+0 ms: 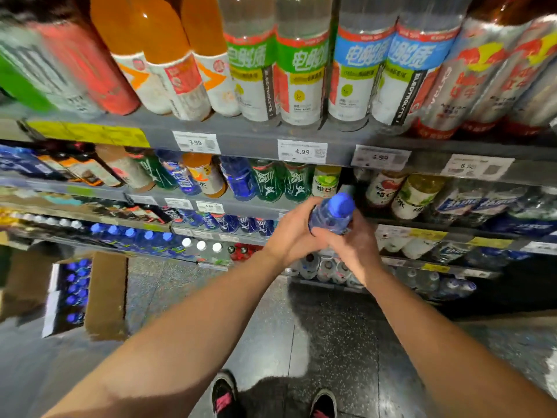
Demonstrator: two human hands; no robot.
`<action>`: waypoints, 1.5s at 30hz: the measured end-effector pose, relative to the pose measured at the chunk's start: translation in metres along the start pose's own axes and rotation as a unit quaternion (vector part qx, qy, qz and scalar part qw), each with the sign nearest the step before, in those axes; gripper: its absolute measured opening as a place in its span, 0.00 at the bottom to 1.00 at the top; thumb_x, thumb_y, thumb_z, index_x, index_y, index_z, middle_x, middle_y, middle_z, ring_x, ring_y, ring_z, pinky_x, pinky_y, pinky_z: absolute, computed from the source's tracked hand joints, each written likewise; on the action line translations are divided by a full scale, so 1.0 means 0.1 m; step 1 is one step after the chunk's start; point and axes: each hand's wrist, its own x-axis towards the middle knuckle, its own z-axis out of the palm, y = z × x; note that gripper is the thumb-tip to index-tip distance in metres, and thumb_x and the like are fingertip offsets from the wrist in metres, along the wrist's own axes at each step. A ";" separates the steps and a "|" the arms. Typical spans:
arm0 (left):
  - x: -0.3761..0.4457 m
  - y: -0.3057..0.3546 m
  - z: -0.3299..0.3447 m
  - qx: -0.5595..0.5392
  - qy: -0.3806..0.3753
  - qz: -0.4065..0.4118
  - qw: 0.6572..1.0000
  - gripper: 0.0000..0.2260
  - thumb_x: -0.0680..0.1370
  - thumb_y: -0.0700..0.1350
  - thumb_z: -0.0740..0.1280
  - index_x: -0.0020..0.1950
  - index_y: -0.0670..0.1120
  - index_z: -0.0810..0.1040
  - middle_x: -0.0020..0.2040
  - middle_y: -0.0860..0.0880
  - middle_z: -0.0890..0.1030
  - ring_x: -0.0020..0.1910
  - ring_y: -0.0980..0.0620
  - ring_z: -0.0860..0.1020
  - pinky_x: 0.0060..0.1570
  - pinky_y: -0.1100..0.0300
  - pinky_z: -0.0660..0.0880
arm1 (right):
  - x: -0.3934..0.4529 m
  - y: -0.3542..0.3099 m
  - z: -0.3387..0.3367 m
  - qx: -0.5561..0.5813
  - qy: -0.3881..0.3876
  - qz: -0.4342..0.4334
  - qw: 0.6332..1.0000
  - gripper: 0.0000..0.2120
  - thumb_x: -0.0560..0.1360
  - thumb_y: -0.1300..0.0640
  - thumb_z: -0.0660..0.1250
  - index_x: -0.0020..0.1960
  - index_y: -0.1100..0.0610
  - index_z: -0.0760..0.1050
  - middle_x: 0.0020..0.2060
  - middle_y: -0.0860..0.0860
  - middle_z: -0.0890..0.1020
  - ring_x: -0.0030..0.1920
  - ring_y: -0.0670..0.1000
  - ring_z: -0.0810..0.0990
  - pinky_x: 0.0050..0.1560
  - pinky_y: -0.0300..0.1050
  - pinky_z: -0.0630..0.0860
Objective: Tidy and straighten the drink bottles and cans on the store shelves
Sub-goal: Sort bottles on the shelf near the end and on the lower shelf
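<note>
A clear bottle with a blue cap (334, 214) is held in front of the second shelf, its cap pointing up toward a dark gap between the lime-labelled bottle (326, 181) and the red-and-white labelled bottle (381, 188). My left hand (294, 229) wraps its left side. My right hand (352, 245) grips its lower right part, fingers curled across the body. Green bottles (281, 181) stand just left of the gap.
The top shelf carries orange bottles (168, 55) and clear electrolyte bottles (304, 61) above price tags (302, 151). Lower shelves hold several blue-capped bottles (129, 233). An open cardboard box (105, 297) of blue-capped bottles sits on the floor at left. My shoes (224, 393) are below.
</note>
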 end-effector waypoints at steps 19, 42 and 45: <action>-0.26 -1.80 -2.19 -0.214 0.190 -0.152 0.946 0.16 0.68 0.35 0.73 0.52 0.46 0.74 0.41 0.51 0.72 0.34 0.64 0.70 0.38 0.71 0.68 | -0.08 -0.35 2.37 0.056 0.186 0.044 0.980 0.28 0.63 0.49 0.82 0.59 0.53 0.77 0.50 0.49 0.85 0.51 0.51 0.83 0.58 0.54 0.79; 0.72 -1.62 -1.67 -0.096 0.346 -0.231 0.904 0.21 0.72 0.46 0.74 0.59 0.42 0.69 0.53 0.43 0.77 0.52 0.42 0.76 0.55 0.54 0.71 | -0.18 0.00 2.12 0.034 0.127 0.053 0.990 0.25 0.61 0.42 0.80 0.55 0.46 0.78 0.48 0.44 0.85 0.50 0.47 0.83 0.56 0.52 0.79; 0.72 -1.56 -1.65 -0.059 0.309 -0.245 0.917 0.26 0.73 0.40 0.75 0.65 0.40 0.65 0.51 0.48 0.71 0.48 0.49 0.71 0.53 0.58 0.69 | -0.17 -0.01 2.00 0.034 0.112 0.038 0.992 0.21 0.65 0.51 0.81 0.56 0.49 0.78 0.47 0.44 0.85 0.49 0.45 0.83 0.54 0.46 0.77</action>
